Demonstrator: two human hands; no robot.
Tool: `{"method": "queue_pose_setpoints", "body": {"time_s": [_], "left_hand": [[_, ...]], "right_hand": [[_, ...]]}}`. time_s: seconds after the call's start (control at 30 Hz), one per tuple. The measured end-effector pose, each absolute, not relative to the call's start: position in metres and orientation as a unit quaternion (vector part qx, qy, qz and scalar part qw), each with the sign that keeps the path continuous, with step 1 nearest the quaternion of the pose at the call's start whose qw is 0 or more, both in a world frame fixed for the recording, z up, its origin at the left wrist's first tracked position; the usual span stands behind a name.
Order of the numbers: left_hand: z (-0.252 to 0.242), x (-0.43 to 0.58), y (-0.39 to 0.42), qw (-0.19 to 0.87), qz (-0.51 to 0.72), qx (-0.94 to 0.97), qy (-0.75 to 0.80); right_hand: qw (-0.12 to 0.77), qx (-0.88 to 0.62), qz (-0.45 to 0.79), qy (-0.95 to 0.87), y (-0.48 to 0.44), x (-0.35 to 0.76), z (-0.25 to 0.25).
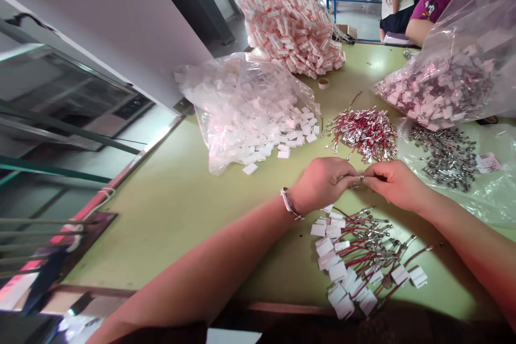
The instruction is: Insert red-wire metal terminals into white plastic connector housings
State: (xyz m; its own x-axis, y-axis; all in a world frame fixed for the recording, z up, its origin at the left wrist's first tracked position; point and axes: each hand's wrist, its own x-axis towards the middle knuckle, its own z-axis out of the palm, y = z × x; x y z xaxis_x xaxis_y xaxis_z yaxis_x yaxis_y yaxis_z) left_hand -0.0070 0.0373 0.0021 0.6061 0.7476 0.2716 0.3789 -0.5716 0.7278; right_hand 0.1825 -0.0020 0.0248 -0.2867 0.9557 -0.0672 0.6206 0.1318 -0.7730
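Note:
My left hand (325,183), with a light bracelet on its wrist, pinches one side of a small metal connector (360,178). From the other side, the fingertips of my right hand (397,185) close on the same piece, so the two hands nearly meet. Fingers hide most of it, and whether a wire is attached I cannot make out. Just beyond the hands lies a heap of short red wires with metal ends (368,131). Nearer to me, red wires bearing white plastic housings and metal ends (363,242) are spread over the table.
Loose metal parts (449,156) lie on clear plastic at right, below a bag of pinkish pieces (443,83). White housings spill from a plastic bag (245,102) at left. Behind stand a large orange-white pile (290,29) and a tape roll (323,83). People are across the table (181,215).

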Motion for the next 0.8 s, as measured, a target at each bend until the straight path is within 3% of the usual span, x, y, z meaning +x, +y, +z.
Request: {"method": "queue_pose_setpoints", "body": {"time_s": [0.1, 0.27, 0.43, 0.6, 0.8], "left_hand": [[0.0, -0.007, 0.039, 0.305, 0.295, 0.854, 0.3], [0.005, -0.008, 0.048, 0.383, 0.362, 0.747, 0.404], [0.006, -0.011, 0.055, 0.433, 0.358, 0.659, 0.5], [-0.003, -0.01, 0.058, 0.488, 0.354, 0.624, 0.497], [-0.005, -0.009, 0.057, 0.511, 0.347, 0.628, 0.474]], "right_hand": [[0.207, -0.584, 0.403, -0.673, -0.004, 0.181, 0.026], [0.189, -0.55, 0.222, -0.783, -0.001, 0.182, 0.021], [0.139, -0.56, 0.153, -0.802, 0.014, 0.213, 0.03], [0.093, -0.725, -0.112, -0.673, 0.053, 0.296, 0.02], [0.09, -0.701, -0.125, -0.696, 0.058, 0.328, -0.013]]}}
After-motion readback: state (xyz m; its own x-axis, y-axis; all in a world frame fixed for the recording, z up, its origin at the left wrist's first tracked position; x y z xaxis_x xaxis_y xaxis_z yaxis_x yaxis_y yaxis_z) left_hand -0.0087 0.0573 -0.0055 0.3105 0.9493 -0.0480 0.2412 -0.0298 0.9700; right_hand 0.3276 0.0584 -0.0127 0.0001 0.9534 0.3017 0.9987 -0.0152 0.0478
